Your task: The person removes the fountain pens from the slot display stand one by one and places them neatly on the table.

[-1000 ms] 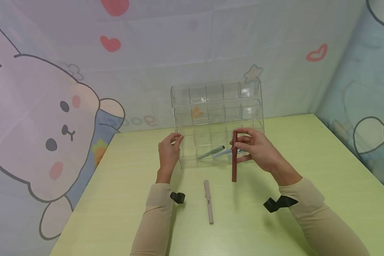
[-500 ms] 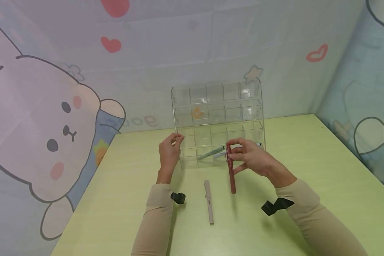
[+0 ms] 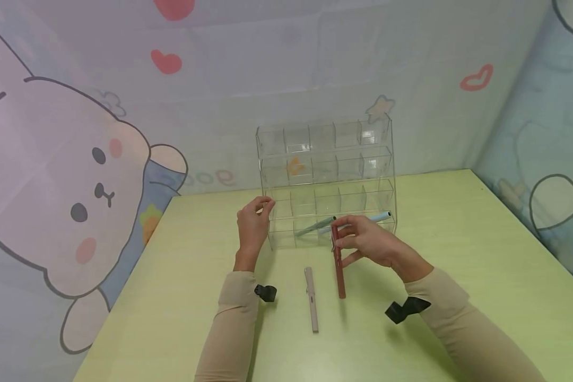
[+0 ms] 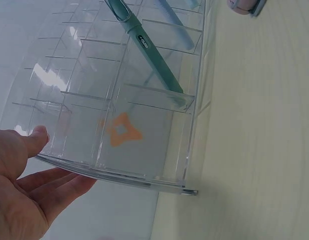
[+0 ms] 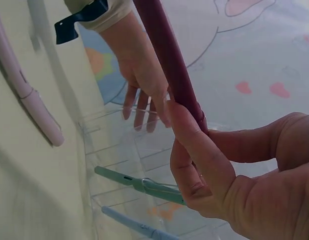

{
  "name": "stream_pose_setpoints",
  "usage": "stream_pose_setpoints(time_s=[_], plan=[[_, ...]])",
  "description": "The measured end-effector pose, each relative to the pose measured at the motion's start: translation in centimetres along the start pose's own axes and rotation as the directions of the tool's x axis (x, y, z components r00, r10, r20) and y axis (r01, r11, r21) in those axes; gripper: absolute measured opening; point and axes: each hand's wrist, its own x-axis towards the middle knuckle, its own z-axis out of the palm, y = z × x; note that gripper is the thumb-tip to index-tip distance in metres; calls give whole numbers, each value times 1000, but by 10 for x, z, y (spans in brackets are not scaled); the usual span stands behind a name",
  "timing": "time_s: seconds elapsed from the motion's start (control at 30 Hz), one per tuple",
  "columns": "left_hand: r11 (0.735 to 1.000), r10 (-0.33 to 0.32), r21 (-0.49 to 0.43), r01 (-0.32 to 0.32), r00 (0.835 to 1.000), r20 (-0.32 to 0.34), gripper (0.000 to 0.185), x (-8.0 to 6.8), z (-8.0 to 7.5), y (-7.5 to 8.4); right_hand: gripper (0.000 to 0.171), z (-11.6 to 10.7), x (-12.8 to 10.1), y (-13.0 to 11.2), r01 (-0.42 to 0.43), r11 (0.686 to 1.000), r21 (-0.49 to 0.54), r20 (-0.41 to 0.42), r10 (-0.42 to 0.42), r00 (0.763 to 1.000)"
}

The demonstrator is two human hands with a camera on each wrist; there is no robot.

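My left hand [image 3: 253, 225] grips the left side of a clear acrylic rack [image 3: 327, 155], thumb and fingers on either side of its edge in the left wrist view. A dark red pen [image 3: 340, 273] is pinched in my right hand [image 3: 370, 244], clip end up and slightly tilted, in front of the bottom row. Inside that row lean a green pen [image 4: 157, 65] and a light blue pen [image 3: 381, 217], the latter partly hidden by my right hand. On the table, between my forearms, lies a beige pen [image 3: 312, 302].
The rack has several stepped rows of divided compartments and stands near the back edge of the light green table [image 3: 172, 297]. Behind it hangs a printed cloth [image 3: 210, 106]. Each sleeve carries a black wrist camera, such as the right one [image 3: 406, 309].
My right hand has moved left and down toward me with the red pen, uncovering more of the light blue pen. My left hand stays at the rack's side.
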Motion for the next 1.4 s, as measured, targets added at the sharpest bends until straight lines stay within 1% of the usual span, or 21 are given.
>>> stream_pose_setpoints(time_s=[0.2,0.4,0.57,0.8,0.97,1.13,1.27,1.4], plan=[[1000,-2,2,2,1000,-9,25,-1,1,0,49,4,7,10,-30,999,-21,5,30,1000],[1000,-8,-4,8,1000,-5,25,-1,1,1,48,7,12,21,-53,998,-21,0,53,999],[1000,-4,-9,4,1000,-9,22,-1,2,0,49,9,18,32,-69,997,-34,14,70,997],[1000,-17,-13,17,1000,-8,22,-3,0,-2,52,16,25,44,-94,995,-23,12,95,995],[1000,-11,1,11,1000,-17,22,-2,-1,-3,51,19,29,48,-98,994,-54,11,98,995],[1000,-16,-2,16,1000,-17,21,-3,0,-4,39,25,29,50,-108,990,-95,1,108,994],[1000,-11,-3,11,1000,-16,20,-4,0,-4,24,28,30,54,-112,985,-128,9,114,993],[1000,4,-3,-4,1000,-22,19,-3,0,-3,6,31,32,56,-110,979,-173,31,117,993]])
